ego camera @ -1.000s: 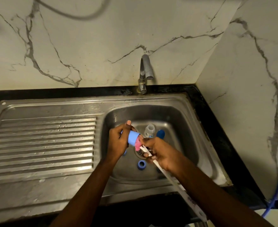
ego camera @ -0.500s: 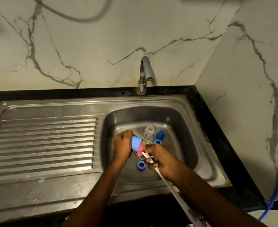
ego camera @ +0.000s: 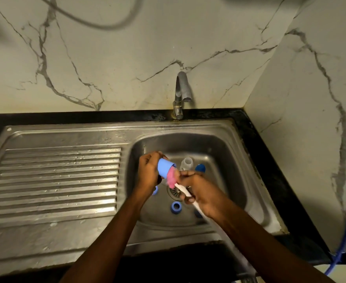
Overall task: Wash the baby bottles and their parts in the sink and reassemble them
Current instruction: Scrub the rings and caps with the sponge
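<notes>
My left hand [ego camera: 147,172] grips a light-blue cap [ego camera: 165,166], a smooth plastic cup shape that tapers a little. It is tilted so that its open mouth faces right and down. My right hand [ego camera: 200,193] is curled round the flat white handle [ego camera: 183,190] of the bottle brush [ego camera: 171,177]. The brush's fuzzy pink head sits at the cap's mouth, partly inside it. I hold both above the middle of the basin.

The sink [ego camera: 225,160] is dull, streaked stainless steel with rounded corners. Its round slotted drain [ego camera: 173,193] lies below the brush, and my right hand hides part of it. A clear plastic bottle part [ego camera: 186,163] stands on the far side of the basin floor, just beyond my right fingers. A darker blue piece [ego camera: 200,168] with a rounded top sits just to its right. A blue ring [ego camera: 176,207] lies flat on the near side of the drain. Another bit of blue [ego camera: 154,189] shows under my left hand, too hidden to tell what it is.

To the left the ridged drainboard [ego camera: 55,176] is beaded with water. A curved grey metal tap [ego camera: 181,94] rises from the far rim against the black counter edge [ego camera: 66,117]. Behind it stands a pale marble wall [ego camera: 127,58] with grey veins. A blue hose [ego camera: 343,231] hangs down the right wall.
</notes>
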